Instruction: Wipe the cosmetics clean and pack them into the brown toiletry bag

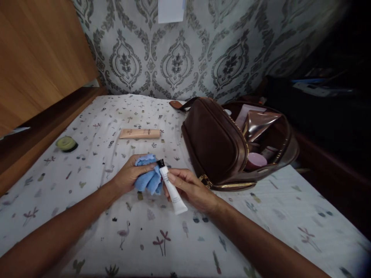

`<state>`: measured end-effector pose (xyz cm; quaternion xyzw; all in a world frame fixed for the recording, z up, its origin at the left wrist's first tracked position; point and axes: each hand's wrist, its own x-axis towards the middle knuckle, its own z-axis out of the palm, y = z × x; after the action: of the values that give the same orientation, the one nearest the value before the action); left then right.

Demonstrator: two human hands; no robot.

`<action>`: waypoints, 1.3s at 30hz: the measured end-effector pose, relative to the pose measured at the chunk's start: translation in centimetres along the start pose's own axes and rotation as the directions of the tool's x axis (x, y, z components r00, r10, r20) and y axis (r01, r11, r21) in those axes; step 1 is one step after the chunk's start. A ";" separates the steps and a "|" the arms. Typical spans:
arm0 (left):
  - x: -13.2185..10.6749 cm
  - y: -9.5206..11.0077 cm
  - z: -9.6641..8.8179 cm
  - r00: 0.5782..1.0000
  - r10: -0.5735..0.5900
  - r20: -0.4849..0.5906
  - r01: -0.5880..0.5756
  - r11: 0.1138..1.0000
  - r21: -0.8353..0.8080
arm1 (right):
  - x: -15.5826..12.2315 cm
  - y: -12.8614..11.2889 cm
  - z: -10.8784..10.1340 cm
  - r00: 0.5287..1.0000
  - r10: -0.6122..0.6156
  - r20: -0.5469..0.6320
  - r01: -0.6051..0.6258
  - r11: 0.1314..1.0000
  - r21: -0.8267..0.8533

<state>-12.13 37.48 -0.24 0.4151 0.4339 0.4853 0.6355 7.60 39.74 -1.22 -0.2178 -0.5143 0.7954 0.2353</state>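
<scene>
My right hand [189, 187] grips a slim white tube [174, 193] with a black cap [160, 163], its flat end pointing down and toward me. My left hand [129, 172] holds a bunched light blue cloth [148, 178], with the thumb on top close to the cap. The cloth lies against the cap end of the tube; whether it presses on it I cannot tell. Beyond my hands a peach-coloured tube [139, 133] lies flat on the patterned sheet [130, 239]. Some of my fingers are hidden behind the cloth and the tube.
To the right a dark brown toiletry bag [214, 143] lies unzipped, with a shiny rose-gold tube [259, 123] and a pink round lid [256, 160] inside. A small green round container [66, 143] sits at the left. A wooden cabinet [43, 58] borders the left side; patterned wallpaper [176, 61] rises behind.
</scene>
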 end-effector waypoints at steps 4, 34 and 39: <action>0.1 0.4 0.0 1.000 0.009 -0.013 -0.009 1.000 0.017 | 0.3 -0.1 -0.1 0.992 -0.065 -0.111 0.046 0.985 -0.166; -0.1 1.2 -0.5 0.994 0.078 0.073 -0.106 0.819 0.564 | -0.2 0.1 -0.6 0.900 -0.435 -0.018 0.177 0.405 -0.897; -0.3 1.2 -0.1 0.996 0.079 0.046 -0.091 0.779 0.620 | -0.3 0.4 -0.6 0.840 -0.528 0.127 0.198 0.080 -0.977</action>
<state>-12.55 37.45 0.96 0.6244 0.5448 0.3399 0.4447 8.14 39.86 -1.83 -0.2807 -0.8969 0.1638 0.2999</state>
